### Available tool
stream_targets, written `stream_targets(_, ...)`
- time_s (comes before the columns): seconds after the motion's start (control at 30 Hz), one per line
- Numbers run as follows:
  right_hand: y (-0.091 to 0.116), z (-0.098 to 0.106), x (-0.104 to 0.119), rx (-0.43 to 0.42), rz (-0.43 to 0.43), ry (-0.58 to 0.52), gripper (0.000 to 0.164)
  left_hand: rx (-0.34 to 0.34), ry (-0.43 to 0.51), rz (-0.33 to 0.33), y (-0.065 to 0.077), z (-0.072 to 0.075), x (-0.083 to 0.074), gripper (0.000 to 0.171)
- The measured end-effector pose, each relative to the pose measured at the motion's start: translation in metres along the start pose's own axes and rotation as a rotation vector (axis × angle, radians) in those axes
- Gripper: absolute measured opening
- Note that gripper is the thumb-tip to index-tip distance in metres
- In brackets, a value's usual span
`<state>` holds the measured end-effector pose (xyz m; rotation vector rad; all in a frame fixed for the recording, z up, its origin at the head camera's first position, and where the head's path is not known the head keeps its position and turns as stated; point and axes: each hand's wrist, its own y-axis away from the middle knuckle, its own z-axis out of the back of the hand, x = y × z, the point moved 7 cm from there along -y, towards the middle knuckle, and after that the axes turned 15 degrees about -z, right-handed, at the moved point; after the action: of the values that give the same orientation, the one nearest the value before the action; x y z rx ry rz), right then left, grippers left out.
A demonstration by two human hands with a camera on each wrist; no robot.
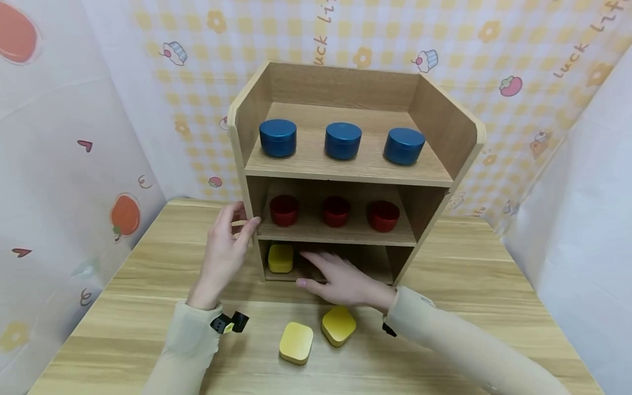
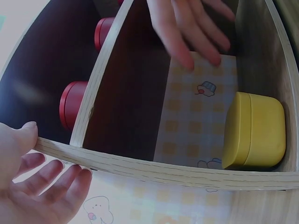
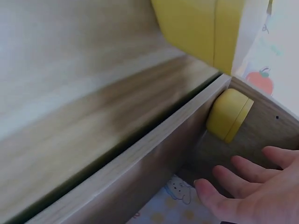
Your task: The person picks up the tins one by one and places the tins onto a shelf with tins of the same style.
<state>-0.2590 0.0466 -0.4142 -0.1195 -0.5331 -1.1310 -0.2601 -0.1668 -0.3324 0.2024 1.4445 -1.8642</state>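
Observation:
A small wooden shelf (image 1: pixel 340 236) stands on the table. My left hand (image 1: pixel 224 249) holds its left side panel, thumb at the front edge and fingers along the outside. My right hand (image 1: pixel 340 280) reaches into the bottom compartment with fingers extended, holding nothing. To the left of those fingers, a yellow tin (image 1: pixel 280 258) stands in the compartment's left corner, apart from them. In the left wrist view the same yellow tin (image 2: pixel 254 130) is close to the side panel. Two more yellow tins, one on the left (image 1: pixel 296 343) and one on the right (image 1: pixel 338 326), lie on the table before the shelf.
Three blue tins (image 1: pixel 343 141) stand in a row on the top level. Red tins (image 1: pixel 336 212), three of them, line the middle level. A patterned cloth (image 1: pixel 316 33) hangs behind the shelf, and white cloth walls (image 1: pixel 582 164) flank the wooden table (image 1: pixel 469 285).

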Motion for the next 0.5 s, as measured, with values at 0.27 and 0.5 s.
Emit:
stream_targets(0.27, 0.036, 0.001, -0.02, -0.035, 0.045, 0.03, 0.075, -0.011, -0.009, 0.005, 0.001, 0.001, 0.002, 0.029)
stream_targets(0.5, 0.06, -0.008, -0.036, 0.006, 0.109, 0.025, 0.07, -0.016, -0.01, -0.009, 0.0, 0.0, 0.002, 0.028)
